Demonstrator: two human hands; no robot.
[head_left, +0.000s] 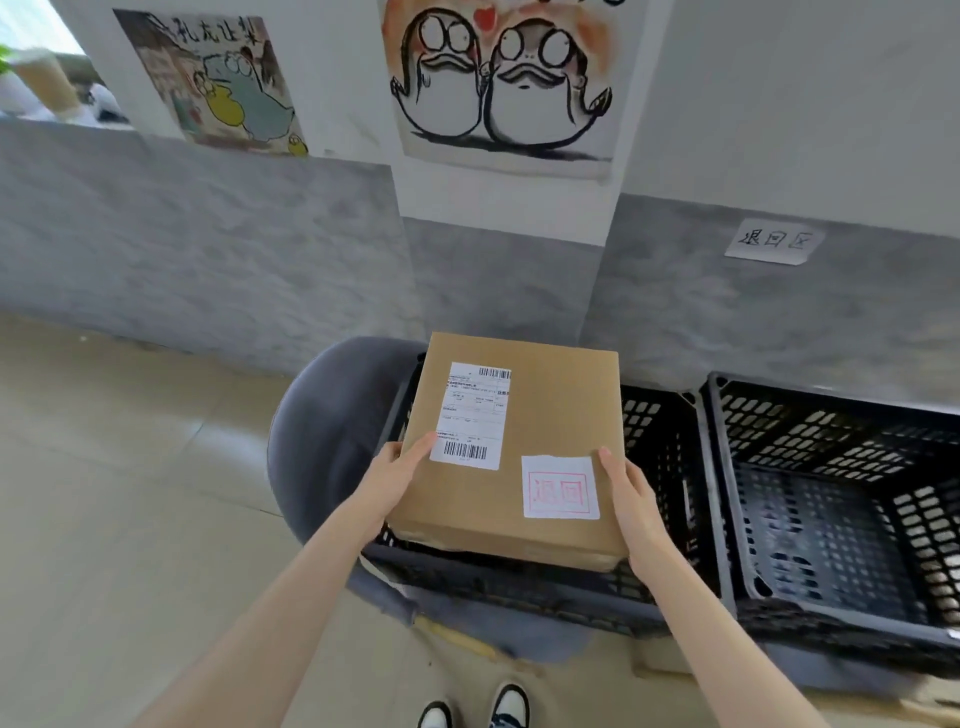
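Note:
A flat brown cardboard box (550, 415) is held level over a black slotted crate (660, 467). On its top are a white shipping label with barcodes (472, 415) and a white sticker with a red stamp (560, 487). My left hand (395, 478) grips the box's left edge, thumb on top. My right hand (631, 499) grips its right edge the same way. The box hides most of the crate's inside.
A second black crate (831, 499) stands to the right, nothing seen in it. A grey round seat (332, 436) sits under and left of the first crate. A handwritten paper sign (774, 241) and cartoon posters (498, 78) hang on the wall behind. Tiled floor lies to the left.

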